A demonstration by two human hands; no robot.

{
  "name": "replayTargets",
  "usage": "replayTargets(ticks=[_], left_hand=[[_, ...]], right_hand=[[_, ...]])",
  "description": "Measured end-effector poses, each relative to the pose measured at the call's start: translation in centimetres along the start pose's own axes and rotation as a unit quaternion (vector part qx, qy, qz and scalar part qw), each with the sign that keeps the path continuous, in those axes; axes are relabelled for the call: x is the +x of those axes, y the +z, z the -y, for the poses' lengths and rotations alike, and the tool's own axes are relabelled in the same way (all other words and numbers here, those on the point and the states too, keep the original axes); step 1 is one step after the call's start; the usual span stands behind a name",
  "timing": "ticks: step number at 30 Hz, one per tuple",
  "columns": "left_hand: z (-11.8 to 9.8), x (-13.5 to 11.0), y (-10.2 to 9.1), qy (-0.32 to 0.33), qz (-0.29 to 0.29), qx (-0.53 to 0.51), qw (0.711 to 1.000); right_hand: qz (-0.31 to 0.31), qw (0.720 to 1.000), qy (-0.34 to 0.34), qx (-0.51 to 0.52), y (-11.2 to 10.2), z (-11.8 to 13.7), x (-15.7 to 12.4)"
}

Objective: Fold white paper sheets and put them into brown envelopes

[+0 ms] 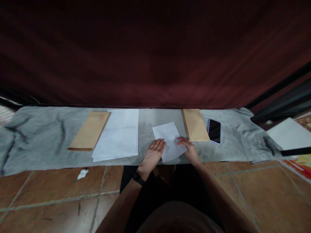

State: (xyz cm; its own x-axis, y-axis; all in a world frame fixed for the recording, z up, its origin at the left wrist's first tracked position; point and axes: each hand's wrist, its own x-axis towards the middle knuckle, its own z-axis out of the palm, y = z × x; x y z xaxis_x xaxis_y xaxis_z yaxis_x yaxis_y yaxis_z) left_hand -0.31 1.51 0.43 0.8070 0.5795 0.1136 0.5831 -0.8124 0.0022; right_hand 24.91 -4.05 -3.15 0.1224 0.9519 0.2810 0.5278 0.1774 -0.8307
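A white sheet of paper (167, 131) lies in front of me, with a crease across its middle and its lower part tilted up. My left hand (154, 151) rests palm down at the sheet's left edge, fingers stretched out flat. On the other side my right hand (189, 150) pinches the sheet's right edge between thumb and fingers. Just beyond the right hand is a brown paper envelope or bag (195, 124). To the left of my left hand lies a stack of larger white sheets (119, 132).
A grey cloth (65, 129) covers the narrow table. Another brown paper envelope or bag (88, 131) lies left of the stack, and a phone (214, 131) lies at the right. Behind the table hangs a dark red curtain (155, 74). A crumpled white scrap (83, 173) is on the tiled floor.
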Motion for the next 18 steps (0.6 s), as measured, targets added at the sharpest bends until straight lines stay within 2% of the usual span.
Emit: replayTargets(ticks=[4,11,15,18], left_hand=[[-0.4,0.3,0.5,-0.014,0.012,-0.015,1.0],[-1.0,0.1,1.5,-0.044,-0.024,-0.023,0.998],[-1.3,0.0,1.8,-0.059,-0.027,0.009,0.998],[-1.5,0.1,1.7,-0.061,-0.015,0.008,0.998]], right_hand=[[0.018,0.998,-0.044,-0.038,-0.4,0.1,-0.5],[0.077,0.993,-0.077,-0.054,-1.9,0.7,-1.9],[0.039,0.996,-0.043,-0.07,-2.8,1.7,-2.3],[0.0,0.994,-0.016,-0.111,-2.1,3.5,-2.3]])
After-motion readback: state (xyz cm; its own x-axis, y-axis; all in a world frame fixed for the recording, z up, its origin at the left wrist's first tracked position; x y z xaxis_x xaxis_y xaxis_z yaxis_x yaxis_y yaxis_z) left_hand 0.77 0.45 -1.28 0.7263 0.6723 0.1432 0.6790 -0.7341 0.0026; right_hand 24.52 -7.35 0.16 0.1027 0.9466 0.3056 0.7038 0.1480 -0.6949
